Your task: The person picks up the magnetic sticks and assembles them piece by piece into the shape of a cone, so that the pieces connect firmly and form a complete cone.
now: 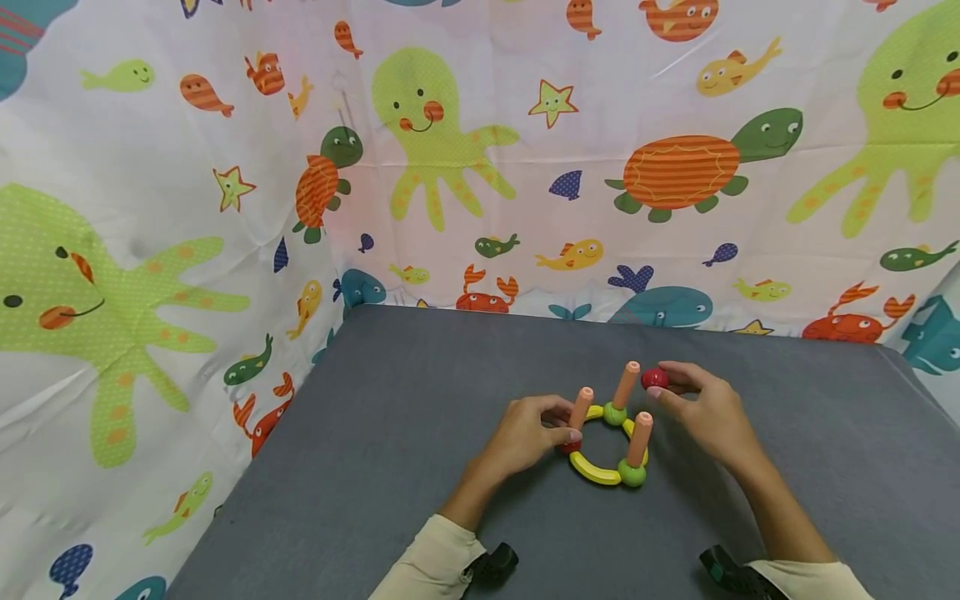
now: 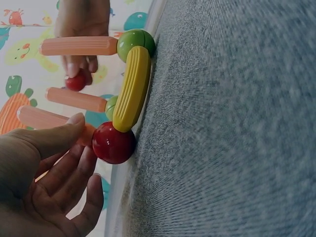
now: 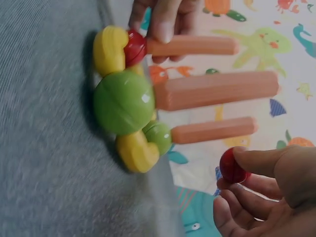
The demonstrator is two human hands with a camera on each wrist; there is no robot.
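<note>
On the grey table lies a ring of yellow curved pieces point(image 1: 596, 471) joined by a red ball point(image 2: 113, 142) and two green balls point(image 1: 632, 473). Three orange rods point(image 1: 640, 440) stand up from these balls. My left hand point(image 1: 528, 433) pinches the lower part of the left rod point(image 2: 42, 117) between thumb and fingers, just above the red ball. Beyond the ring's right side, my right hand point(image 1: 708, 412) holds a loose red ball point(image 1: 655, 378) between thumb and fingertips. That ball is raised to about the height of the rod tops, close beside the far rod point(image 1: 626, 385).
The grey tabletop point(image 1: 360, 467) extends around the ring. Behind it and to the left hangs a white cloth point(image 1: 495, 208) printed with sea animals. Each wrist wears a dark camera strap point(image 1: 495, 567) over a cream sleeve point(image 1: 435, 562).
</note>
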